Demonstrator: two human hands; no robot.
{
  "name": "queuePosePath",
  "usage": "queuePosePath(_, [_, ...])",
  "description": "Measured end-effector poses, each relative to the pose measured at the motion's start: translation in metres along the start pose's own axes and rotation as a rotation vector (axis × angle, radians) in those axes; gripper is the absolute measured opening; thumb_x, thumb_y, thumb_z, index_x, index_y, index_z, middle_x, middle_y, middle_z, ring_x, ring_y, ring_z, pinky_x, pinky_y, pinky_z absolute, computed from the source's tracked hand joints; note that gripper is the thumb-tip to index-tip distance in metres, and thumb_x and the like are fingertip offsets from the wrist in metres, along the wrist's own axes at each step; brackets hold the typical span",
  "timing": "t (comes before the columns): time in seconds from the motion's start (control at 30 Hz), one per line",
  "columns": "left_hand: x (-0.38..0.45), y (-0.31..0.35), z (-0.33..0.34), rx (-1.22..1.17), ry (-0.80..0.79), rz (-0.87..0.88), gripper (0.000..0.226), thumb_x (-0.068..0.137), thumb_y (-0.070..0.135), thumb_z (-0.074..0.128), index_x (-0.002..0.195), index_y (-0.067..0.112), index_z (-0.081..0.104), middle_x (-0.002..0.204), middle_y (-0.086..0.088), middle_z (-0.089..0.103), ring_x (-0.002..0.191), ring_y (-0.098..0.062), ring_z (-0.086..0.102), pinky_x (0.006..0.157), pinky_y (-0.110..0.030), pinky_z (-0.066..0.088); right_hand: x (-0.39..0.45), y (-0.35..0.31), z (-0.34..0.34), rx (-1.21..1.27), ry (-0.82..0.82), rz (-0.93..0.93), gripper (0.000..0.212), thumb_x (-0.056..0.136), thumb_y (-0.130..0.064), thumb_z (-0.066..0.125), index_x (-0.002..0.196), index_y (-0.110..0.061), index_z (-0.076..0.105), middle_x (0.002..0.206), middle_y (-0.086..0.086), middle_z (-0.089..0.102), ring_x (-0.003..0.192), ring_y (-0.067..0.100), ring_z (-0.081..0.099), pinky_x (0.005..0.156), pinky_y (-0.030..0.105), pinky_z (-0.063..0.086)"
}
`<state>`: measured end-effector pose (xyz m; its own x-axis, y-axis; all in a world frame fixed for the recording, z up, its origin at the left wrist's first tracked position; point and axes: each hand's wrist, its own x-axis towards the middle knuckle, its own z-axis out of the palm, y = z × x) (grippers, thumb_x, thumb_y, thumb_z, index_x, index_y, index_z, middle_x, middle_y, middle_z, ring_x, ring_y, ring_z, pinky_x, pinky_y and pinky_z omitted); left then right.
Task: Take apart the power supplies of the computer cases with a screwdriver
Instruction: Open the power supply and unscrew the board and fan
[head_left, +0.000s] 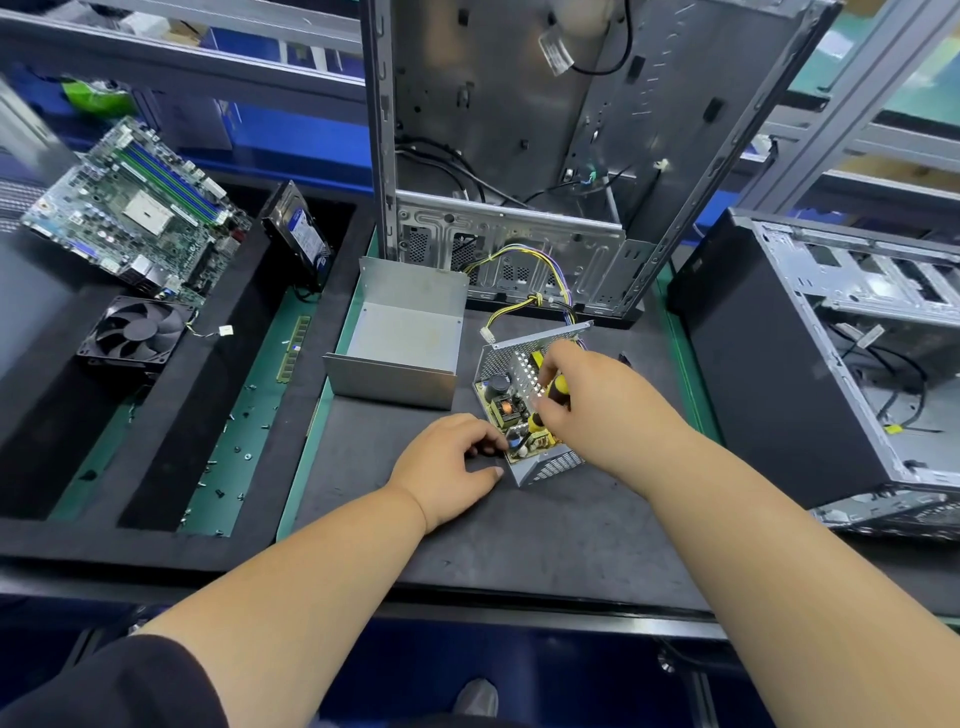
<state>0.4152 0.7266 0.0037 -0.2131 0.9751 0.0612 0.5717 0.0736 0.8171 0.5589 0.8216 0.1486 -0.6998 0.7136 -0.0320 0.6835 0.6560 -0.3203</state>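
Just ahead of me on the dark mat (519, 540), the opened power supply (524, 415) sits between my hands. My right hand (587, 400) grips the yellow-and-black screwdriver (556, 389) from above, its shaft apparently pointing down into the board. My left hand (447, 462) pinches the unit's near-left corner, so the right is nearer the screws.

I see the power supply (524, 415) at the centre of the frame, lying open on the dark desk (519, 535): a perforated grey metal shell with its circuit board exposed, tilted towards the lower left. Yellow and purple wires run from it up into the upright computer case (519, 156) behind. Its removed grey cover (400, 332) lies just left. A yellow-and-black screwdriver (558, 387) stands over the board.
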Motion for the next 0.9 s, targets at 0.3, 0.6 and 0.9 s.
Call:
queuePosePath(0.3, [0.0011, 0.0014, -0.0012, -0.008, -0.006, -0.006, 0.027, 0.076, 0.015, 0.076, 0.093, 0.034, 0.067, 0.092, 0.011, 0.061, 0.089, -0.008, 0.057, 0.083, -0.027, 0.048, -0.0028, -0.0018, 0.0009, -0.105, -0.013, -0.011, 0.029, 0.093, -0.047, 0.057, 0.091, -0.019, 0.060, 0.077, -0.006, 0.055, 0.079, 0.020, 0.054, 0.057, 0.032, 0.032])
queuePosePath(0.6, [0.0016, 0.0063, 0.0015, -0.089, 0.042, -0.071, 0.033, 0.073, 0.018, 0.080, 0.082, 0.044, 0.063, 0.087, 0.010, 0.062, 0.084, -0.008, 0.058, 0.080, -0.028, 0.050, -0.0014, -0.0015, 0.0010, 0.021, -0.021, 0.037, 0.010, 0.097, -0.025, 0.055, 0.098, -0.018, 0.049, 0.070, -0.008, 0.050, 0.061, 0.007, 0.042, 0.049, 0.023, 0.023])
queuePosePath(0.9, [0.0030, 0.0043, 0.0034, -0.054, 0.056, -0.080, 0.024, 0.071, 0.021, 0.081, 0.080, 0.037, 0.067, 0.084, 0.012, 0.062, 0.083, -0.006, 0.059, 0.079, -0.029, 0.050, -0.0029, -0.0023, -0.0019, -0.196, -0.015, -0.039, 0.033, 0.099, -0.051, 0.047, 0.092, -0.020, 0.057, 0.086, -0.001, 0.064, 0.085, 0.024, 0.057, 0.061, 0.033, 0.033])
